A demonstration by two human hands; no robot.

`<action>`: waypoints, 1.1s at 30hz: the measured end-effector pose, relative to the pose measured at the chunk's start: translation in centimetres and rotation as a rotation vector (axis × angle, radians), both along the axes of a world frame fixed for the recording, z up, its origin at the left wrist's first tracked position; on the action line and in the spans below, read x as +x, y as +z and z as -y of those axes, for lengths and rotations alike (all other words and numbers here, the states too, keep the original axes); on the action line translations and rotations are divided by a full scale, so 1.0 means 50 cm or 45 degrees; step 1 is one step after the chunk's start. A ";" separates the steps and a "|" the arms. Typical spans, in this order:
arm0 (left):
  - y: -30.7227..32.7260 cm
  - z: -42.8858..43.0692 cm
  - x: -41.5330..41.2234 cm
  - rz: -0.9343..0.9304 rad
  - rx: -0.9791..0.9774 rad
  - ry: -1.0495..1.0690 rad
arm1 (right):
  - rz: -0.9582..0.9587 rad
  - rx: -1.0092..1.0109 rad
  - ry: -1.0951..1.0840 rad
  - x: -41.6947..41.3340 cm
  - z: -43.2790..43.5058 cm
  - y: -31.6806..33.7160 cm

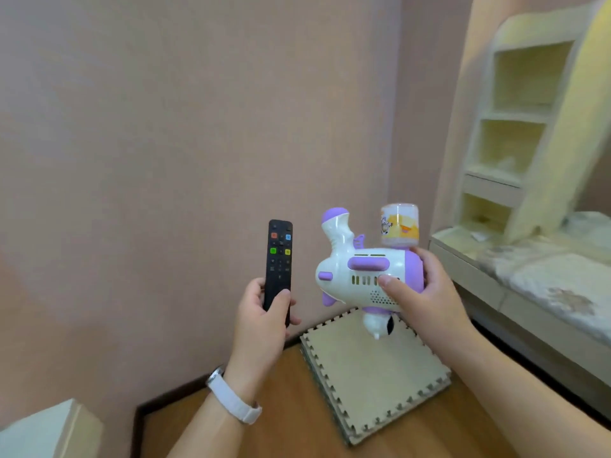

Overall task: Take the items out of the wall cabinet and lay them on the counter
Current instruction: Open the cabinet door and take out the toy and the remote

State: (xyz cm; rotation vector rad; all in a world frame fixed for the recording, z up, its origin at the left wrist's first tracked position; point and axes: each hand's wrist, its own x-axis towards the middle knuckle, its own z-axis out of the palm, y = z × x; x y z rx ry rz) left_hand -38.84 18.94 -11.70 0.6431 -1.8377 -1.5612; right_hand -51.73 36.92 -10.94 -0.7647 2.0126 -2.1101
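Pinkish wall (165,127) fills most of the view, meeting a wooden floor (281,424) along a dark skirting board. At the right stands a cream shelf unit (515,127) with open compartments, blurred, above a pale counter (545,276) whose top carries a patterned cover. On the floor, against the wall's foot, lies a stack of beige foam mats (373,375) with jigsaw edges. A pale box corner (49,431) shows at the lower left.

Both items are held in the air, well short of the counter's near edge. The right hand (426,292) is clamped around the rear of a white and purple toy airplane (363,272), thumb pressed on its vented side; a small yellow-labelled jar (400,226) sits just above the fingers, touching the toy. The left hand (264,312), with a white watch (231,396) on its wrist, is closed around the lower end of an upright black remote control (278,259), thumb on its face.
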 end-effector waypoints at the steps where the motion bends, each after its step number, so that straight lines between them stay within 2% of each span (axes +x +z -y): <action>1: -0.004 -0.046 -0.030 0.003 0.005 -0.060 | 0.009 0.016 -0.050 -0.017 -0.054 -0.005; 7: -0.025 -0.278 -0.197 0.090 0.021 -0.354 | 0.062 -0.019 -0.326 -0.095 -0.334 -0.022; 15: -0.040 -0.480 -0.389 0.166 -0.058 -0.645 | 0.167 -0.099 -0.647 -0.177 -0.578 -0.075; 21: -0.089 -0.580 -0.562 0.218 -0.054 -0.790 | 0.223 -0.026 -0.844 -0.286 -0.695 -0.112; 33: -0.190 -0.692 -0.979 0.366 0.233 -1.008 | 0.333 0.148 -1.113 -0.592 -0.808 -0.162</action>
